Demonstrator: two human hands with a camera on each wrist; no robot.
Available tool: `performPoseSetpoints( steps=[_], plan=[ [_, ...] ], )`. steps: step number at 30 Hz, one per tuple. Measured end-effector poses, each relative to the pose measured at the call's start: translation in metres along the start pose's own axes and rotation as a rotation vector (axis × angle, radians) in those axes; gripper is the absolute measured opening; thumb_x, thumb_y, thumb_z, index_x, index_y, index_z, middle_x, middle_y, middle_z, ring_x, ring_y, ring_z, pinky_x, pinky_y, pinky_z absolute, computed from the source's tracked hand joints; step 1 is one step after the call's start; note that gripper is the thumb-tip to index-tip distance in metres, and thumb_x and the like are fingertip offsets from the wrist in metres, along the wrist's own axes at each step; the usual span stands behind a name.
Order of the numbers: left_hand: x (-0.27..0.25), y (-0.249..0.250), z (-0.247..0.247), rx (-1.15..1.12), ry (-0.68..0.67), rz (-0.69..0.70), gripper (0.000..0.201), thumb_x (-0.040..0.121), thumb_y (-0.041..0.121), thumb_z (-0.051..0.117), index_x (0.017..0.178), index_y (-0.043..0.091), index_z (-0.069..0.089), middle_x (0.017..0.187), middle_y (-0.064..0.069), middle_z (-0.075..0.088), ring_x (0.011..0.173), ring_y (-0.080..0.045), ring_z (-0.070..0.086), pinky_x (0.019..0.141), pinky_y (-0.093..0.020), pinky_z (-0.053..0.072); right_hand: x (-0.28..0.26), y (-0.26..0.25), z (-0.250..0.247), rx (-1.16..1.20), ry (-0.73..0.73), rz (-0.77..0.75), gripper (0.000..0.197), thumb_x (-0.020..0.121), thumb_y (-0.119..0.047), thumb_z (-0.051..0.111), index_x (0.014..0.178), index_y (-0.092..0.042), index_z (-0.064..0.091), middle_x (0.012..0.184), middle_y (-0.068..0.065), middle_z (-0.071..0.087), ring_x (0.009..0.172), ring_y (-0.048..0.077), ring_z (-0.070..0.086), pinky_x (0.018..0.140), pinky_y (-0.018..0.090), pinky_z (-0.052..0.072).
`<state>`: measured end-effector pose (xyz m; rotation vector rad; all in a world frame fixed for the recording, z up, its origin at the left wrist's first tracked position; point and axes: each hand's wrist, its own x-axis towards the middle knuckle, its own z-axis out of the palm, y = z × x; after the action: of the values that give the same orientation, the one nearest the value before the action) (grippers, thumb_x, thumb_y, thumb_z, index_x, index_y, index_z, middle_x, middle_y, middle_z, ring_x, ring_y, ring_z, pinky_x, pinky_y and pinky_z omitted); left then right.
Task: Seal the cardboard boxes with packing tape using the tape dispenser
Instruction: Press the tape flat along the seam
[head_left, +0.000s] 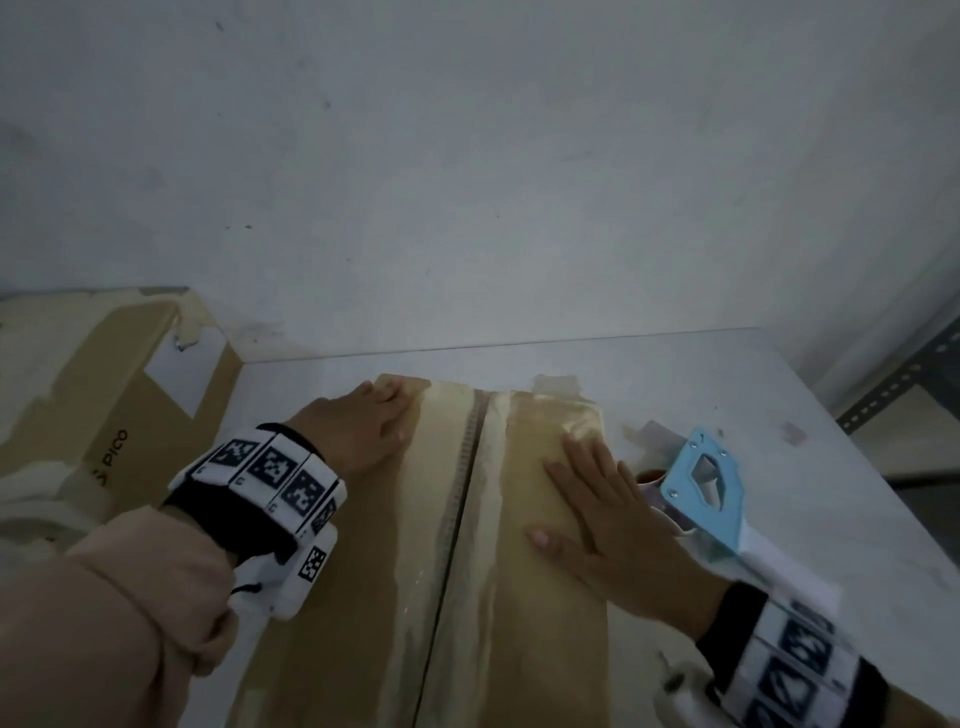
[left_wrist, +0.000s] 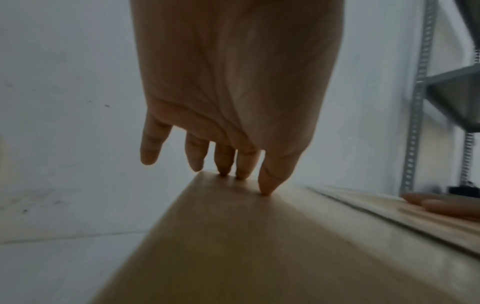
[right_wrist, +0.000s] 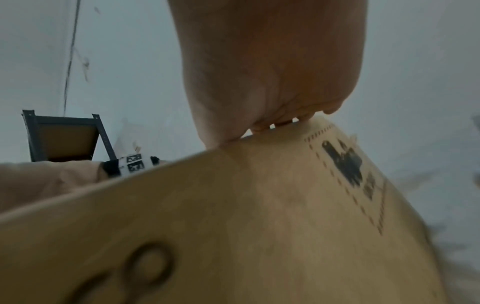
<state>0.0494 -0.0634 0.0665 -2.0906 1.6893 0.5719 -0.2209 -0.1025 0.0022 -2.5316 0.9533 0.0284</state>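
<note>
Fingers (head_left: 587, 467) of the right hand (head_left: 618, 540) lie straight and spread, flat on the right top flap of the cardboard box (head_left: 545, 571), grasping nothing. Across the centre seam (head_left: 462, 499), the left hand (head_left: 358, 421) rests near the far left corner of the same box, its fingers loosely extended; in the left wrist view their tips touch the box top at its far edge and nothing is held. Glossy packing tape (head_left: 488, 467) runs along the seam, and both flaps are down. That box sits on the white worktop (head_left: 779, 395), close to the person. Just beside the right hand, on the worktop and touching no hand, lies the blue tape dispenser (head_left: 701, 488) with its white handle pointing toward the person. Farther left stands a second cardboard box (head_left: 104, 395) printed "PICO". A grey metal shelf rack (head_left: 904, 384) stands at the right, against the pale wall (head_left: 467, 156).
</note>
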Motion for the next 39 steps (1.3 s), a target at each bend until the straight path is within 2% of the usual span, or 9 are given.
performPoseSetpoints(
  steps=[3,8,13,15,18,25,28,34,39],
  plan=[
    [-0.017,0.006,0.016,0.007,-0.017,0.028,0.062,0.099,0.041,0.021,0.148,0.017,-0.009,0.157,0.001,-0.015,0.146,-0.018,-0.005,0.115,-0.045,0.019,-0.011,-0.007,0.011,0.067,0.01,0.008,0.092,0.055,-0.089,-0.013,0.131,-0.038,-0.023,0.138,-0.017,-0.04,0.125,0.007,-0.044,0.096,0.019,-0.03],
    [-0.049,0.011,0.042,-0.072,-0.096,0.067,0.071,0.094,0.055,0.02,0.147,0.021,-0.013,0.155,0.0,-0.022,0.144,-0.017,-0.016,0.117,-0.043,0.002,0.027,-0.008,0.007,0.067,0.057,-0.012,0.093,0.057,-0.087,-0.016,0.137,-0.039,-0.013,0.141,-0.017,-0.029,0.131,0.011,-0.03,0.107,0.032,-0.013],
    [-0.062,0.014,0.064,-0.215,-0.093,0.04,0.075,0.09,0.062,0.01,0.145,0.02,-0.019,0.152,-0.004,-0.029,0.142,-0.02,-0.024,0.115,-0.043,-0.008,0.084,-0.021,-0.001,0.094,0.045,0.003,0.068,0.09,-0.061,0.024,0.146,-0.028,0.007,0.154,-0.007,-0.013,0.139,0.015,-0.019,0.112,0.037,-0.006],
    [-0.06,0.015,0.078,-0.258,0.006,0.029,0.1,0.065,0.081,-0.013,0.145,0.021,-0.02,0.152,-0.005,-0.029,0.141,-0.021,-0.024,0.115,-0.042,-0.01,0.101,-0.026,-0.003,0.082,0.048,0.0,0.063,0.094,-0.052,0.03,0.146,-0.027,0.007,0.155,-0.004,-0.01,0.14,0.018,-0.017,0.114,0.039,-0.005],
    [-0.051,0.02,0.094,-0.225,0.175,-0.036,0.127,0.034,0.078,-0.041,0.146,0.021,-0.018,0.154,-0.006,-0.023,0.143,-0.023,-0.02,0.115,-0.043,-0.01,0.12,-0.025,-0.006,0.035,0.047,-0.011,0.062,0.094,-0.052,0.029,0.146,-0.028,0.007,0.156,-0.003,-0.008,0.141,0.019,-0.013,0.115,0.042,-0.003],
    [-0.04,0.014,0.101,-0.255,0.356,-0.078,0.095,0.057,0.077,-0.017,0.145,0.04,-0.01,0.157,0.0,-0.015,0.145,-0.019,-0.013,0.115,-0.044,-0.008,0.114,-0.037,-0.004,0.189,0.249,0.064,0.058,0.096,-0.043,0.036,0.144,-0.014,0.022,0.156,0.008,0.007,0.142,0.021,0.006,0.114,0.035,0.008],
    [-0.037,0.005,0.099,-0.258,0.374,-0.087,0.094,0.058,0.081,-0.017,0.143,0.042,-0.012,0.157,0.001,-0.016,0.144,-0.018,-0.015,0.115,-0.044,-0.011,0.089,-0.054,0.008,0.304,0.16,0.055,0.07,0.092,-0.048,0.04,0.146,-0.012,0.014,0.156,0.003,-0.004,0.142,0.014,-0.002,0.115,0.029,0.005],
    [-0.025,-0.016,0.099,-0.267,0.419,-0.128,0.108,0.046,0.077,-0.034,0.145,0.037,-0.011,0.157,0.005,-0.013,0.145,-0.017,-0.012,0.115,-0.046,-0.007,0.075,-0.084,0.03,0.393,0.074,0.04,0.094,0.074,-0.067,0.03,0.146,-0.017,-0.007,0.147,-0.01,-0.029,0.136,0.007,-0.023,0.115,0.032,-0.004],
    [-0.021,-0.042,0.098,-0.294,0.466,-0.192,0.117,0.041,0.079,-0.038,0.146,0.038,-0.007,0.158,-0.002,-0.007,0.146,-0.022,-0.005,0.117,-0.045,0.0,0.107,-0.093,0.033,0.186,0.118,-0.042,0.112,0.056,-0.089,-0.008,0.145,-0.022,-0.011,0.138,-0.012,-0.036,0.129,0.011,-0.036,0.107,0.036,-0.02]
  ],
)
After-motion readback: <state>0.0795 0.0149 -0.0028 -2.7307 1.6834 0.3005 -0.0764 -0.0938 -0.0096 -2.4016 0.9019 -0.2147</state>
